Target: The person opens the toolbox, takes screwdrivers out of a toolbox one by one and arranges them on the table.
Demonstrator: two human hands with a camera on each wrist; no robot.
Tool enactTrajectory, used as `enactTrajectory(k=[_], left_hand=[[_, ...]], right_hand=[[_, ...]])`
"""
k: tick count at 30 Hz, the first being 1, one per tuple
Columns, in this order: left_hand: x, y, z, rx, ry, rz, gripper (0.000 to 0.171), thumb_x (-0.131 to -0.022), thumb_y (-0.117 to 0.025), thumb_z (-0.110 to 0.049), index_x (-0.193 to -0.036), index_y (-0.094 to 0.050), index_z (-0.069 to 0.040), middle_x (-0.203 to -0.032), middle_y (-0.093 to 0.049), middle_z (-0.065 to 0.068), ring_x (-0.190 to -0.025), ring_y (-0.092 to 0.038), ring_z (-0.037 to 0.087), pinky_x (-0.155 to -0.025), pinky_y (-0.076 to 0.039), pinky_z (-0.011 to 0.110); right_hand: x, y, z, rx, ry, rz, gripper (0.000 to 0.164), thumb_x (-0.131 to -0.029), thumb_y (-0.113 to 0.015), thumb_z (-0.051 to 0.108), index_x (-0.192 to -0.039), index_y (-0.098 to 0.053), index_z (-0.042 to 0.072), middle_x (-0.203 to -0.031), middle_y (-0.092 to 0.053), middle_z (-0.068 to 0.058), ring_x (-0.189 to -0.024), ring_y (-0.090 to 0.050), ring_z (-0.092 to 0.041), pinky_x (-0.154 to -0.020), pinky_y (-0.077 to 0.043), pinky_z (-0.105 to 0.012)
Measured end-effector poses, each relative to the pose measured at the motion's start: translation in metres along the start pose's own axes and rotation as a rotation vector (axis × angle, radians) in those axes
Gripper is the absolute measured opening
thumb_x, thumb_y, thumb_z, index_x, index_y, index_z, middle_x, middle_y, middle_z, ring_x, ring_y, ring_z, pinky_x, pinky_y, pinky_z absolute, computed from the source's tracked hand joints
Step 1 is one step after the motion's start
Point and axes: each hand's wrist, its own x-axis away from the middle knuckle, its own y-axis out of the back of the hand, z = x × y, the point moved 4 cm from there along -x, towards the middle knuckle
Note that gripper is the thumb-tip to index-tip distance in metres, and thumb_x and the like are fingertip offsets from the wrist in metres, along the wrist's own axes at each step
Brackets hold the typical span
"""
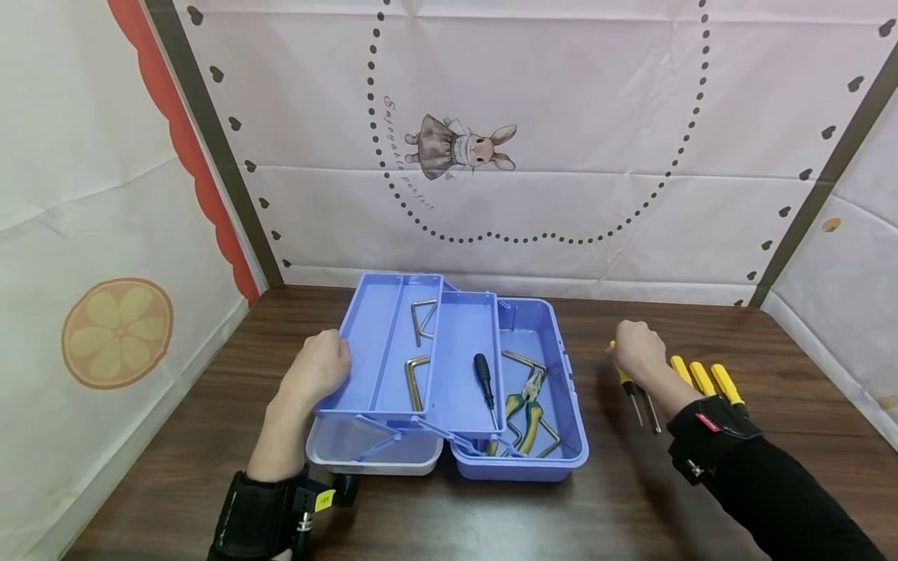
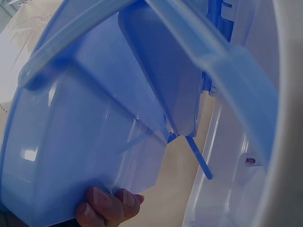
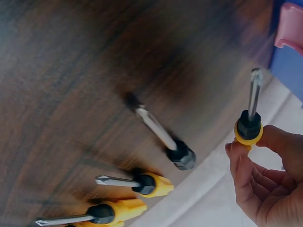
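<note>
My left hand (image 1: 319,370) grips the left edge of the upper tray (image 1: 375,343) of a blue toolbox. In the left wrist view its fingertips (image 2: 109,205) curl against the tray's wall. My right hand (image 1: 640,349) is over the table at the right and pinches a yellow-and-black screwdriver (image 3: 248,126) by its handle, shaft outward. Beside it lies another screwdriver (image 3: 182,155), its handle hidden in the head view by the hand. Several more yellow-handled screwdrivers (image 1: 726,383) lie in a row to the right.
The toolbox's trays are fanned out. Hex keys (image 1: 414,382) lie in the upper tray, a small black screwdriver (image 1: 484,374) in the middle tray, and pliers (image 1: 531,401) with more hex keys in the base (image 1: 519,469). A translucent lid (image 1: 379,456) extends under the left trays.
</note>
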Motion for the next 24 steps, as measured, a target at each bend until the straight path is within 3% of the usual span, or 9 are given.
enactTrajectory(k=[7,14,19,24], left_hand=[[0.001,0.0,0.0,0.016,0.011,0.006,0.025,-0.089,-0.032,-0.004,-0.085,-0.049,0.014,-0.071,-0.051,0.02,-0.059,-0.05,0.024,-0.048,-0.044,0.033],[0.001,-0.001,0.0,0.025,0.004,0.005,0.024,-0.089,-0.032,-0.004,-0.082,-0.048,0.013,-0.068,-0.049,0.018,-0.058,-0.049,0.024,-0.048,-0.043,0.032],[0.001,-0.001,-0.001,0.028,0.006,0.006,0.024,-0.089,-0.032,-0.003,-0.084,-0.048,0.013,-0.068,-0.049,0.019,-0.058,-0.05,0.024,-0.048,-0.043,0.033],[0.002,0.0,-0.001,0.024,0.006,0.001,0.024,-0.089,-0.032,-0.003,-0.082,-0.048,0.012,-0.067,-0.048,0.017,-0.058,-0.05,0.024,-0.047,-0.043,0.033]], right_hand=[[-0.003,-0.01,-0.005,0.016,-0.011,0.049,0.02,-0.081,-0.056,0.012,-0.074,-0.056,-0.007,-0.069,-0.054,-0.018,-0.06,-0.052,-0.029,-0.05,-0.042,-0.04],[-0.005,-0.018,-0.008,0.042,-0.02,0.049,0.019,-0.082,-0.041,0.0,-0.082,-0.056,-0.011,-0.083,-0.056,-0.029,-0.069,-0.055,-0.038,-0.055,-0.044,-0.045],[-0.006,-0.021,-0.009,0.052,-0.023,0.059,0.018,-0.08,-0.041,-0.002,-0.084,-0.056,-0.012,-0.086,-0.056,-0.032,-0.073,-0.056,-0.041,-0.055,-0.044,-0.046],[-0.008,-0.023,-0.009,0.051,-0.044,0.095,0.017,-0.08,-0.043,-0.002,-0.086,-0.056,-0.012,-0.084,-0.055,-0.029,-0.069,-0.055,-0.036,-0.054,-0.044,-0.042]])
